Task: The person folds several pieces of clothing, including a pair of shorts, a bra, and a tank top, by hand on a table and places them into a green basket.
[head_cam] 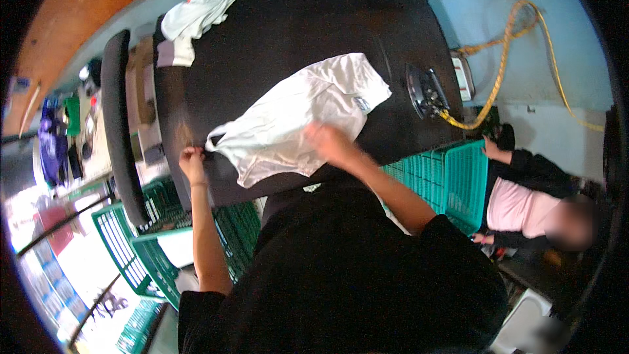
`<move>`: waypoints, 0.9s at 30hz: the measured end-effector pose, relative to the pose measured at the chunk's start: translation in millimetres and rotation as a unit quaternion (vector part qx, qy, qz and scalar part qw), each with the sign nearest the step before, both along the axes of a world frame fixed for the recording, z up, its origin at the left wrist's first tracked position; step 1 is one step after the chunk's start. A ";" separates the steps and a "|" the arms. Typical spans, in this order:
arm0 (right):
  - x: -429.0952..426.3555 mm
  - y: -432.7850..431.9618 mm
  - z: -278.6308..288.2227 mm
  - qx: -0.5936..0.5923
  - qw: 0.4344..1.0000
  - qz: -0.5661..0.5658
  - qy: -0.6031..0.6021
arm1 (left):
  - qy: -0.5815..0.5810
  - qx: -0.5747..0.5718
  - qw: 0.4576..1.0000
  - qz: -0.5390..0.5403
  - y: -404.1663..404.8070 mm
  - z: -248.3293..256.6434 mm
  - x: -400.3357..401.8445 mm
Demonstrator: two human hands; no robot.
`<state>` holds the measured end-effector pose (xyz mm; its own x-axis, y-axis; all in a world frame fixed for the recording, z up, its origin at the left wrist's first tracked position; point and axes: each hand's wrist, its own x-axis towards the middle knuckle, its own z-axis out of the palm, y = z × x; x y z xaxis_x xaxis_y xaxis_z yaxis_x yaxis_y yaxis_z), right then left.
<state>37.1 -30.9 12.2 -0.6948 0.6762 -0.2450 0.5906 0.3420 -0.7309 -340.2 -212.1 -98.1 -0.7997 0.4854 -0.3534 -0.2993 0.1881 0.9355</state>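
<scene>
A white garment (295, 108) with a small printed patch lies spread at a slant across a dark padded ironing table (319, 14). My left hand (192, 160) is at the garment's narrow left end, beside a strap-like loop; its fingers are bent together, and whether they pinch the cloth cannot be told. Over the lower right part of the garment is my right hand (327, 140), blurred, its grip unclear. To the right of the cloth an iron (425, 91) stands on the table, joined to a yellow hose.
More pale clothing (201, 14) lies at the table's back left corner. A long dark padded board (118, 123) stands at the left. Green plastic crates (115, 241) are below left. At the right, another person (526, 201) touches a green crate (464, 182). The yellow hose (501, 69) hangs by the wall.
</scene>
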 end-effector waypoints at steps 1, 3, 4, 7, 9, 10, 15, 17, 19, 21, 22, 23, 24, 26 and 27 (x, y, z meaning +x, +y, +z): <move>15.1 32.5 -5.1 -0.004 0.993 -0.120 -0.012 | 0.226 -0.066 0.969 0.074 7.8 -8.7 5.2; 77.6 93.2 -33.8 0.248 0.956 -0.152 -0.029 | 0.346 -0.091 0.934 0.024 65.7 45.7 61.3; 97.2 118.1 -35.7 0.269 0.954 -0.105 -0.088 | 0.414 -0.085 0.903 -0.069 89.0 64.2 89.2; 100.2 154.4 -49.2 0.324 0.941 -0.011 -0.098 | 0.552 -0.045 0.766 -0.328 126.6 53.9 141.0; 98.1 176.5 -59.1 0.229 0.969 0.016 -0.088 | 0.566 -0.089 0.754 -0.321 131.2 38.8 154.4; 97.8 178.9 -51.4 0.178 0.982 -0.026 -0.055 | 0.571 -0.116 0.754 -0.303 131.2 32.5 156.6; 114.3 210.4 -8.7 0.157 0.978 -0.091 0.106 | 0.449 -0.106 0.830 -0.313 124.2 41.6 145.9; 120.3 216.2 25.9 0.181 0.966 -0.115 0.145 | 0.439 -0.090 0.843 -0.297 118.0 73.3 154.0; 122.7 225.0 56.9 0.188 0.949 -0.132 0.215 | 0.512 -0.042 0.808 -0.288 107.6 105.7 154.4; 113.2 233.6 87.6 0.218 0.939 -0.115 0.241 | 0.496 -0.029 0.824 -0.272 98.5 130.4 153.2; 108.2 239.9 99.6 0.217 0.941 -0.116 0.231 | 0.463 -0.025 0.846 -0.262 97.3 138.9 148.5; 103.8 246.9 108.6 0.216 0.944 -0.117 0.222 | 0.444 -0.043 0.860 -0.248 101.1 145.3 143.8; 93.9 258.5 114.8 0.219 0.945 -0.109 0.218 | 0.444 -0.031 0.866 -0.229 108.7 153.4 138.0; 68.4 292.3 109.6 0.246 0.940 -0.094 0.216 | 0.451 -0.005 0.871 -0.194 137.7 162.5 121.3; 52.3 315.9 100.5 0.240 0.944 -0.091 0.207 | 0.458 0.008 0.871 -0.179 155.2 164.4 112.2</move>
